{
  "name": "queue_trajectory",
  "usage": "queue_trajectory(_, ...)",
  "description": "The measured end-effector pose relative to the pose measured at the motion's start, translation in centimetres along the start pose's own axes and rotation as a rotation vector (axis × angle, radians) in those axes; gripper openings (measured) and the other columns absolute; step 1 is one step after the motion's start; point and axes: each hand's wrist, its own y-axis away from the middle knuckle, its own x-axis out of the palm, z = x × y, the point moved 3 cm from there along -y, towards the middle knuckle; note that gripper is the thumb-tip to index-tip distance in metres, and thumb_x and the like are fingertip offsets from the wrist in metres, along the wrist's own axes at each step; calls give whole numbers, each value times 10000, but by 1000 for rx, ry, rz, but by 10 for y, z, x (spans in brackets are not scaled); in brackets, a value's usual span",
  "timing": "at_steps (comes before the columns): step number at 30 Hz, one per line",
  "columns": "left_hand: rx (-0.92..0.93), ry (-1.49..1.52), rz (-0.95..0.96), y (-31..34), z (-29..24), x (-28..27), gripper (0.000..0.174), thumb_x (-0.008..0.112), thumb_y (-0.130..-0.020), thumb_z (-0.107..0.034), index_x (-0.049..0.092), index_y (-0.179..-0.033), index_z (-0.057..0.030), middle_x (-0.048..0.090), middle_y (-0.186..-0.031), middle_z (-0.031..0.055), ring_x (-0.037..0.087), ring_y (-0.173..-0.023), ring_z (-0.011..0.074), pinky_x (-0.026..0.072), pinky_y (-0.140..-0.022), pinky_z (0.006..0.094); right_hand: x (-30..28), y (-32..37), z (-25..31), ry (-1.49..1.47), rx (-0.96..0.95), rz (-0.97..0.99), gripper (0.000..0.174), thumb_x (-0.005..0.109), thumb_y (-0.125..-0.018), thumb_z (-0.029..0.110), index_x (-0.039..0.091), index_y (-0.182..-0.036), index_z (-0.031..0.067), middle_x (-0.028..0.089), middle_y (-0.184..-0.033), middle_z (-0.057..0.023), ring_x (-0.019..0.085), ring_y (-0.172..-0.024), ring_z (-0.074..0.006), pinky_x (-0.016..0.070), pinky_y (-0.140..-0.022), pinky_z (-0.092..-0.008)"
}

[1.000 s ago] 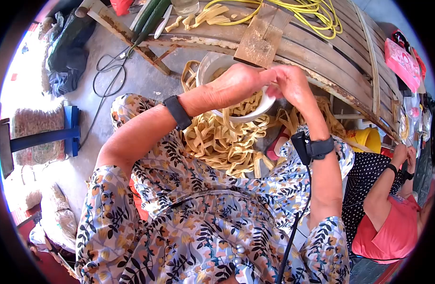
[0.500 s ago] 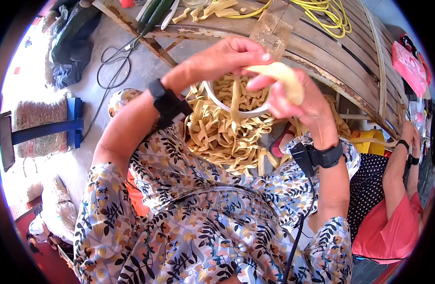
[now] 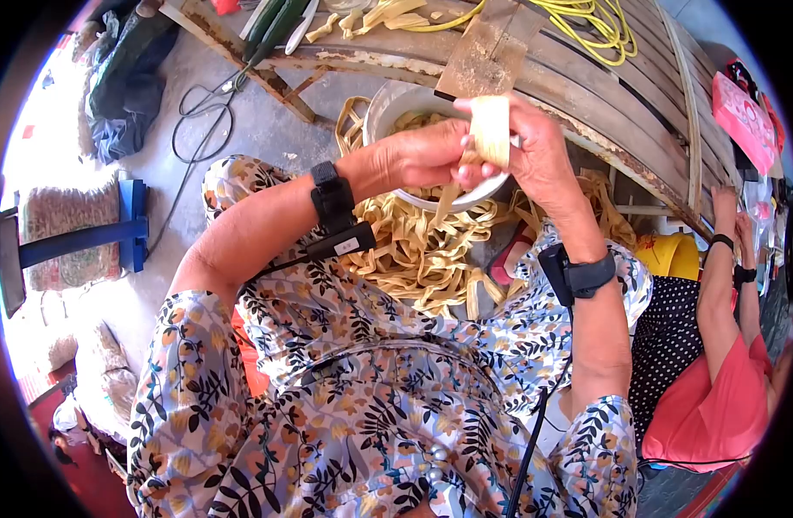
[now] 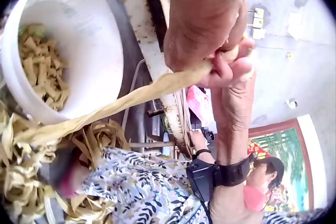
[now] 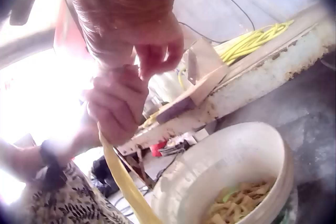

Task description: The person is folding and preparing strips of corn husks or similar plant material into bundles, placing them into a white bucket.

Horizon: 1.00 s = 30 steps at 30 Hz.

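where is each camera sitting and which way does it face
Head: worn on the head, looking forward and down; it shows the left hand, right hand, both forearms and the wearer's patterned clothes.
Left wrist: worn there, looking past the left hand, at the top of the picture, toward the right hand and forearm.
Right wrist: worn there, looking past the right hand, also at the top, toward the left hand.
Shared: both wrist views show the pale strip and white bucket.
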Motion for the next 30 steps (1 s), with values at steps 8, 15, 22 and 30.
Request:
queue_trajectory(8, 471, -843, -795, 7, -36, 9, 207, 460, -887, -151, 589, -928, 5, 573, -667, 28, 483, -511, 47, 377, -460, 172, -4, -4, -7, 530, -3, -373, 190, 657, -725, 205, 654, -848, 60, 614, -711, -35, 576, -625, -192, 465, -605, -279)
queue_trajectory(15, 374, -1097, -711, 10, -34, 12, 255, 536, -853, -218, 506, -948, 18, 607, -683, 70, 549, -532, 83, 433, -482, 220, -7, -12, -50, 64, 345, -99, 170, 628, -772, 163, 646, -744, -4, 589, -589, -26, 498, -511, -50, 399, -464, -244)
queue_trajectory(22, 429, -1228, -723, 6, -29, 10, 190, 484, -832, -126, 436, -955, 10, 602, -699, 105, 560, -525, 107, 446, -477, 249, 7, -2, -37, 348, -63, -279, 96, 591, -724, 79, 635, -762, 3, 613, -920, -111, 587, -773, -225, 454, -677, -292)
queue_trajectory(30, 282, -335, -573, 4, -29, 21, 257, 539, -841, -306, 533, -892, -54, 384, -568, -61, 296, -457, 27, 231, -427, 169, -33, -5, -25, -564, 110, -616, 142, 604, -761, 47, 642, -870, -36, 581, -1061, -65, 552, -879, -112, 437, -788, -241)
